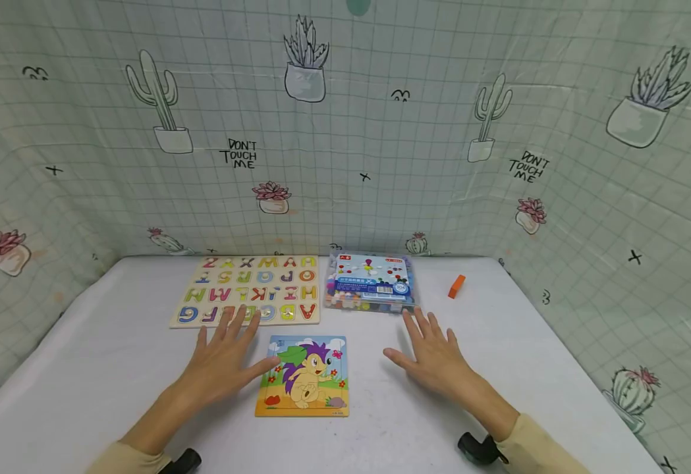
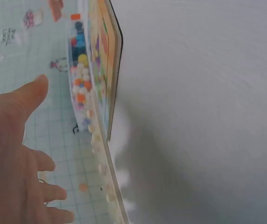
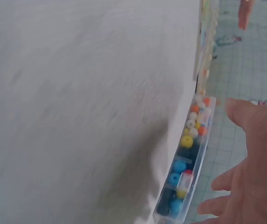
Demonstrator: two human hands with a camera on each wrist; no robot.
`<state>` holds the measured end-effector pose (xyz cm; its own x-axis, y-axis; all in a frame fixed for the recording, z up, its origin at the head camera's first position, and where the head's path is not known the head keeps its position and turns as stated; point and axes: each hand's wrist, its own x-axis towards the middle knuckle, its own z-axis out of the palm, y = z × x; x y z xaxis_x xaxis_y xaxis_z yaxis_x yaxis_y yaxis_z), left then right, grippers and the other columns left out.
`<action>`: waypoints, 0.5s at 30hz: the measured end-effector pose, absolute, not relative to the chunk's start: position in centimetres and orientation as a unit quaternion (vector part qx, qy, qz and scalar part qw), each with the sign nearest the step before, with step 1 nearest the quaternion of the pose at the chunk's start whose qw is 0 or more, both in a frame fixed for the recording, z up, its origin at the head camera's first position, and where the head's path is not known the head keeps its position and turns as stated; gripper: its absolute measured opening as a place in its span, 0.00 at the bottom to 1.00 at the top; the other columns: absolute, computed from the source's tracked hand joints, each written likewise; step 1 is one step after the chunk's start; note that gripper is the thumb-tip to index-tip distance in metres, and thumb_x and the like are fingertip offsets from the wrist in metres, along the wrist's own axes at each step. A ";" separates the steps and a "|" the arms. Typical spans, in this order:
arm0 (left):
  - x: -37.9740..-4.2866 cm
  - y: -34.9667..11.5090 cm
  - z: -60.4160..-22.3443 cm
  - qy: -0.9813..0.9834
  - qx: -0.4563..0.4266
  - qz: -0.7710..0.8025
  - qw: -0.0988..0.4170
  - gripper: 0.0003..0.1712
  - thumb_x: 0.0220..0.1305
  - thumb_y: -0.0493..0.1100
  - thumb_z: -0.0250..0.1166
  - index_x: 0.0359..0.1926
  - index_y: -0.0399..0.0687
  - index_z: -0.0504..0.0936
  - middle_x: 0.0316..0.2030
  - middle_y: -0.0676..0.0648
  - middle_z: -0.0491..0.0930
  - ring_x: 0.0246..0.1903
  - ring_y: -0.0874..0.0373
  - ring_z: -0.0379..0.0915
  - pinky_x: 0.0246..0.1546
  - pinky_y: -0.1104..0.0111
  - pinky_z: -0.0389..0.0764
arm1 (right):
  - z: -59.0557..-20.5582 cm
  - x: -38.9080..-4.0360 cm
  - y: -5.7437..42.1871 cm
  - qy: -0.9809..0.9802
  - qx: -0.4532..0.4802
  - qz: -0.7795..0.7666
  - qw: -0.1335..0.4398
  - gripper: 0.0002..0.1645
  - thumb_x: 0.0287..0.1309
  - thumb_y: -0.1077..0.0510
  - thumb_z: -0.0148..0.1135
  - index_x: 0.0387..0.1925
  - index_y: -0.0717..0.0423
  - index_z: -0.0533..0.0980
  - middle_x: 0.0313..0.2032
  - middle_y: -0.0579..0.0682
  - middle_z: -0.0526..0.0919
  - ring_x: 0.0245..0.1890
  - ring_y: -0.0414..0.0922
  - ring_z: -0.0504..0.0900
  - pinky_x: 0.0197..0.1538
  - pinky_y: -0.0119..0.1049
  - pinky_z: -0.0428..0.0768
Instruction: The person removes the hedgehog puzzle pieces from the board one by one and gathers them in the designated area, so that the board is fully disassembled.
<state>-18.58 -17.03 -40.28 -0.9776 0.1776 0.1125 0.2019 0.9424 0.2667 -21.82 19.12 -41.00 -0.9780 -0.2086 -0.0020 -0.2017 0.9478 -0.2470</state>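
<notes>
My left hand (image 1: 219, 365) hovers with fingers spread, its fingertips in front of the bottom row of a wooden alphabet puzzle board (image 1: 221, 294). Its thumb reaches over the left side of a square hedgehog picture puzzle (image 1: 309, 376) lying on the table. On the other side, my right hand (image 1: 437, 361) is also spread, holding nothing, its fingertips near the lower right corner of a clear plastic box of coloured beads (image 1: 371, 282). Both wrist views show the left hand (image 2: 12, 154) and the right hand (image 3: 259, 163) raised above the tabletop, with nothing in them.
A small orange block (image 1: 456, 286) lies at the back right of the white table (image 1: 108, 368). Behind the table hangs a grid-patterned cloth (image 1: 345, 145) with cactus drawings, which also encloses both sides. Each wrist carries a black strapped device (image 1: 480, 449).
</notes>
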 end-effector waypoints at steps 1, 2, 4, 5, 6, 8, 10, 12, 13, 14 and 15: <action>-18.7 -16.8 -40.3 -0.983 -0.102 -0.145 0.038 0.56 0.58 0.75 0.57 0.75 0.44 0.56 0.75 0.33 0.49 0.75 0.31 0.39 0.65 0.27 0.44 | -41.0 -21.9 18.9 0.986 -0.108 -0.128 0.014 0.55 0.62 0.25 0.48 0.77 0.54 0.49 0.77 0.60 0.48 0.76 0.64 0.47 0.69 0.72 0.49; -18.8 -16.5 -40.3 -0.982 -0.109 -0.150 0.031 0.56 0.58 0.74 0.58 0.75 0.44 0.56 0.75 0.32 0.49 0.74 0.31 0.40 0.65 0.28 0.47 | -41.0 -22.0 18.6 0.985 -0.112 -0.132 0.013 0.54 0.62 0.26 0.49 0.77 0.55 0.50 0.77 0.60 0.49 0.76 0.63 0.48 0.69 0.72 0.50; -19.1 -16.0 -40.3 -0.979 -0.124 -0.158 0.018 0.56 0.58 0.73 0.60 0.75 0.43 0.56 0.75 0.31 0.51 0.74 0.30 0.42 0.66 0.31 0.51 | -41.0 -22.2 18.1 0.982 -0.122 -0.142 0.011 0.53 0.62 0.29 0.53 0.76 0.56 0.51 0.76 0.60 0.52 0.75 0.63 0.52 0.68 0.71 0.54; -19.2 -15.7 -40.3 -0.978 -0.133 -0.160 0.013 0.55 0.58 0.72 0.61 0.75 0.42 0.57 0.74 0.31 0.51 0.73 0.29 0.44 0.66 0.32 0.53 | -40.9 -22.3 17.9 0.981 -0.127 -0.146 0.010 0.53 0.62 0.30 0.54 0.76 0.56 0.52 0.76 0.60 0.54 0.75 0.62 0.54 0.68 0.70 0.56; -19.2 -15.5 -40.3 -0.977 -0.142 -0.161 0.009 0.55 0.57 0.72 0.62 0.74 0.42 0.58 0.74 0.31 0.52 0.73 0.29 0.46 0.67 0.34 0.55 | -40.9 -22.3 17.6 0.980 -0.131 -0.151 0.010 0.53 0.62 0.31 0.56 0.76 0.56 0.53 0.75 0.61 0.55 0.74 0.61 0.56 0.68 0.69 0.58; -19.3 -15.0 -40.4 -0.974 -0.155 -0.165 0.001 0.55 0.56 0.70 0.64 0.74 0.42 0.60 0.74 0.31 0.53 0.72 0.30 0.48 0.67 0.36 0.58 | -40.9 -22.4 17.0 0.977 -0.138 -0.160 0.010 0.52 0.61 0.33 0.58 0.75 0.56 0.54 0.74 0.60 0.58 0.73 0.60 0.59 0.67 0.67 0.62; -19.4 -14.6 -40.4 -0.972 -0.164 -0.168 -0.006 0.53 0.55 0.70 0.65 0.72 0.42 0.62 0.73 0.33 0.56 0.72 0.31 0.51 0.67 0.37 0.60 | -40.8 -22.5 16.4 0.975 -0.142 -0.168 0.016 0.51 0.61 0.34 0.59 0.75 0.55 0.54 0.73 0.60 0.61 0.72 0.60 0.62 0.66 0.65 0.65; -19.3 -14.2 -40.3 -0.969 -0.170 -0.176 -0.018 0.52 0.55 0.69 0.67 0.71 0.43 0.65 0.73 0.34 0.58 0.71 0.33 0.54 0.66 0.38 0.62 | -40.8 -22.6 15.7 0.974 -0.144 -0.173 0.023 0.50 0.60 0.34 0.61 0.75 0.53 0.56 0.72 0.59 0.64 0.70 0.59 0.65 0.66 0.63 0.67; -19.3 -14.0 -40.3 -0.968 -0.174 -0.180 -0.023 0.51 0.55 0.67 0.67 0.70 0.42 0.66 0.72 0.35 0.60 0.71 0.34 0.55 0.66 0.38 0.63 | -40.7 -22.7 15.4 0.974 -0.144 -0.175 0.027 0.50 0.60 0.35 0.61 0.75 0.52 0.57 0.71 0.58 0.65 0.70 0.59 0.66 0.66 0.62 0.68; -19.3 -13.8 -40.2 -0.966 -0.178 -0.184 -0.026 0.49 0.55 0.66 0.68 0.69 0.42 0.68 0.71 0.35 0.61 0.70 0.34 0.56 0.65 0.38 0.63 | -40.7 -22.7 15.0 0.973 -0.145 -0.177 0.031 0.49 0.60 0.35 0.62 0.74 0.52 0.57 0.71 0.58 0.66 0.69 0.58 0.67 0.66 0.61 0.69; -19.2 -13.6 -40.2 -0.965 -0.182 -0.185 -0.029 0.47 0.55 0.66 0.68 0.68 0.41 0.70 0.70 0.35 0.63 0.70 0.35 0.58 0.65 0.39 0.65 | -40.7 -22.7 14.7 0.973 -0.146 -0.176 0.033 0.48 0.60 0.36 0.62 0.74 0.51 0.59 0.70 0.58 0.67 0.68 0.58 0.69 0.65 0.60 0.70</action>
<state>-19.22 -13.60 -40.21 -0.9322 0.3617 0.0113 0.3404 0.8658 0.3668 -22.74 14.68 -40.74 -0.9551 -0.2961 -0.0133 -0.2726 0.8953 -0.3523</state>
